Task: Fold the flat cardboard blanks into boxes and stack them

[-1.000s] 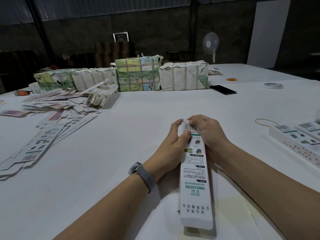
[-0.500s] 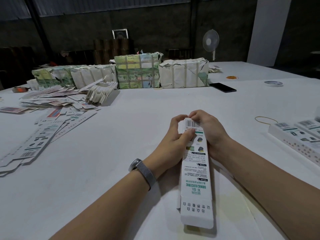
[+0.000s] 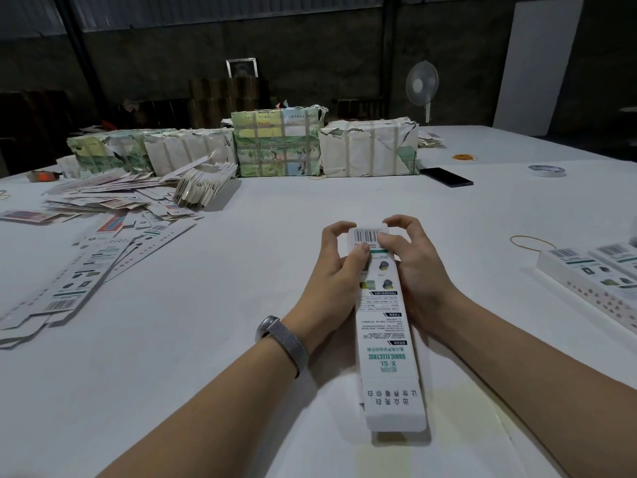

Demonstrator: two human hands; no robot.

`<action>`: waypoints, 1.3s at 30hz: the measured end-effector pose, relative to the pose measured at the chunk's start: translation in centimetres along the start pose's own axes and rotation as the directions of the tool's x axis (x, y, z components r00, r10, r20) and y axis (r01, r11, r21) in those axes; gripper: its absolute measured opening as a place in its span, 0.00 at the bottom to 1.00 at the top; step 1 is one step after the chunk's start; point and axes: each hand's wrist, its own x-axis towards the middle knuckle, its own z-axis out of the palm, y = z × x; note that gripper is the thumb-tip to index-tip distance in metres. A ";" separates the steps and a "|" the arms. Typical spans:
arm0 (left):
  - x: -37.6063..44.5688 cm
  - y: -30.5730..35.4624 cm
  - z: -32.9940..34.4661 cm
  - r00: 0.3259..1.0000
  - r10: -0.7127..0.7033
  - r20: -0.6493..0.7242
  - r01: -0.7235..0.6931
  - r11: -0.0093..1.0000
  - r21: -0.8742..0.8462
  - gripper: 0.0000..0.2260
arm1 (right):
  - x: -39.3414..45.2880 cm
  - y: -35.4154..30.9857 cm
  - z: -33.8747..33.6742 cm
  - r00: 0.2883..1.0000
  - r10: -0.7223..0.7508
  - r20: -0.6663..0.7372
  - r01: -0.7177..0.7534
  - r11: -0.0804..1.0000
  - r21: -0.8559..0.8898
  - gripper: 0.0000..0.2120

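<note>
A long white carton (image 3: pixel 387 343) with green print lies lengthwise in front of me on the white table (image 3: pixel 241 339), its near flap sticking out unfolded. My left hand (image 3: pixel 339 270) grips its far end from the left, thumb on top near the barcode flap. From the right, my right hand (image 3: pixel 412 263) pinches the same flap between thumb and curled fingers. Flat blanks (image 3: pixel 86 270) fan out at the left. Folded boxes (image 3: pixel 593 274) lie side by side at the right edge.
Wrapped bundles (image 3: pixel 275 146) of blanks stand in a row at the back, with a loose pile of blanks (image 3: pixel 138 198) in front of them. A black phone (image 3: pixel 446 176), a tape roll (image 3: pixel 547 170) and a rubber band (image 3: pixel 529 241) lie at the right.
The barcode flap at the carton's far end has come up between my fingers, and both hands have shifted their hold on it. The carton stays where it was.
</note>
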 end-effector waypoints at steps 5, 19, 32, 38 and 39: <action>0.1 -0.1 0.2 1.000 0.006 0.000 -0.006 1.000 0.015 0.08 | 0.2 -0.4 -0.4 1.000 0.008 0.024 -0.008 1.000 0.005 0.12; -0.4 0.4 0.3 0.998 -0.053 0.014 0.053 0.998 0.019 0.08 | 0.6 -0.5 -1.1 0.999 0.042 0.029 -0.042 0.999 -0.017 0.09; 0.0 0.1 0.2 0.999 -0.029 -0.025 0.030 0.999 0.039 0.09 | 0.2 0.2 -0.4 1.000 0.007 0.020 -0.007 1.000 -0.023 0.10; 0.0 -0.1 0.2 0.999 -0.031 -0.027 0.032 0.999 0.023 0.07 | 0.4 0.0 -0.6 0.999 0.001 0.037 -0.001 1.000 -0.008 0.10; 0.0 -0.1 0.2 0.999 -0.035 -0.032 0.036 0.999 0.025 0.07 | 0.4 0.1 -0.6 0.999 0.003 0.034 -0.003 1.000 -0.014 0.09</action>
